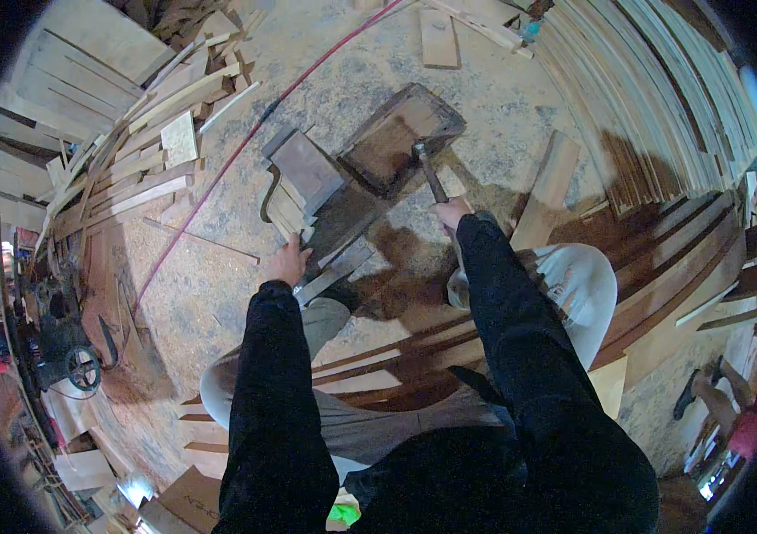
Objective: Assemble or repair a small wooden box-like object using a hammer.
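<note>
My right hand (451,214) grips the handle of a hammer (427,169), whose head rests against a dark square wooden frame (401,138) lying on the dusty floor. My left hand (285,264) presses down on a wooden strip (336,269) beside a stack of short curved wood pieces (294,191). A dark flat board (307,167) lies on top of that stack. Both my forearms wear black sleeves, and my knees in grey trousers show below them.
Long pale planks (654,98) are stacked at the right, with curved boards (663,276) beneath them. Loose offcuts (143,151) are heaped at the upper left. A red cable (245,142) crosses the floor. A machine with a wheel (72,360) stands at the left.
</note>
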The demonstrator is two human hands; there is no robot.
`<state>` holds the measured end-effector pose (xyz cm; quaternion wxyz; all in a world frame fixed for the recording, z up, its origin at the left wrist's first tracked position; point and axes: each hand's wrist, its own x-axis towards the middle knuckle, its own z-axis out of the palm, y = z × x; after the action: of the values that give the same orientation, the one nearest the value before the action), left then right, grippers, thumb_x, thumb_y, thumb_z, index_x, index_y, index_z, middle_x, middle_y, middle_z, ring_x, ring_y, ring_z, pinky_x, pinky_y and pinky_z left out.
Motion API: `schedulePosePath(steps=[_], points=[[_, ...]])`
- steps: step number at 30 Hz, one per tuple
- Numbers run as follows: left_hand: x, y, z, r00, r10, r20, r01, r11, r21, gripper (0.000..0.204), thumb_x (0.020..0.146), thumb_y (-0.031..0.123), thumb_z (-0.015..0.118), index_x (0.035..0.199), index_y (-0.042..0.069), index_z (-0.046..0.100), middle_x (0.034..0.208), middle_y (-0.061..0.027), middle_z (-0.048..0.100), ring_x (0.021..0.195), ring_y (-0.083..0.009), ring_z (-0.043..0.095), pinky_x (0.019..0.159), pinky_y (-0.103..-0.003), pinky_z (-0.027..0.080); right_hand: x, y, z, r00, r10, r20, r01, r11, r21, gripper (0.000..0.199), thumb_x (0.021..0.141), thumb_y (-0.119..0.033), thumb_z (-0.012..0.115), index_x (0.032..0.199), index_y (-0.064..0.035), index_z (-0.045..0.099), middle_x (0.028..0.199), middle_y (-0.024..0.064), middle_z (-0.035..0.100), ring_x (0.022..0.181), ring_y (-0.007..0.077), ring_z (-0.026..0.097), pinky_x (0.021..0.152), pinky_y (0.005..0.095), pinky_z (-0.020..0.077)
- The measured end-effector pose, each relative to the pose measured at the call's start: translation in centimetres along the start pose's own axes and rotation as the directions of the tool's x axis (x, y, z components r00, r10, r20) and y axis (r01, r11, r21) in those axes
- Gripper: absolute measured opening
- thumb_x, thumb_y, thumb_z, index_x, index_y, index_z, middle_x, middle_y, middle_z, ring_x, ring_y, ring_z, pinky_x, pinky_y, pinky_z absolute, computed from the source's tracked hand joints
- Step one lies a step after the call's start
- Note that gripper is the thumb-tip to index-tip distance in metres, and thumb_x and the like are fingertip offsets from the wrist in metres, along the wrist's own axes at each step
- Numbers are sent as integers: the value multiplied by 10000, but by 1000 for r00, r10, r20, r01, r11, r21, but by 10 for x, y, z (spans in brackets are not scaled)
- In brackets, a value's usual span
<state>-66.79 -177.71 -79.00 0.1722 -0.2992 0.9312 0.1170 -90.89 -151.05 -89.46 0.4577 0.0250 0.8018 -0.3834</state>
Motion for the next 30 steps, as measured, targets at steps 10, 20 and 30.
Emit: schedulePosePath(steps=[10, 20, 30], points=[[6, -72, -33, 983, -100, -155, 80, 988, -131, 345, 871, 309, 544, 1087, 42, 510, 891, -189, 627, 832, -328, 626, 688, -433, 493, 27, 40, 11, 949, -240, -203, 173, 938, -299, 321, 758, -279, 583, 573, -17, 562, 525, 114, 575, 483, 241, 590, 491, 359, 472], [39, 50, -61, 912, -100, -397, -158, 809, -567, 613, 761, 435, 663, 1101, -47, 496, 1014, -232, 597, 937, -328, 594, 813, -400, 453, 38, 56, 2, 989, -144, -35, 129, 953, -275, 411, 803, -375, 574, 701, 20, 628, 757, 186, 644, 701, 285, 626, 722, 364, 497], [62, 23, -37, 929, -28, -368, -165, 860, -482, 1008, 744, 532, 631, 1343, -107, 133, 1304, -320, 337, 1226, -408, 352, 1002, -405, 313, 10, 48, 12, 913, -121, -389, 60, 984, -165, 457, 727, -347, 671, 903, 65, 577, 819, 210, 628, 747, 331, 620, 669, 402, 486]])
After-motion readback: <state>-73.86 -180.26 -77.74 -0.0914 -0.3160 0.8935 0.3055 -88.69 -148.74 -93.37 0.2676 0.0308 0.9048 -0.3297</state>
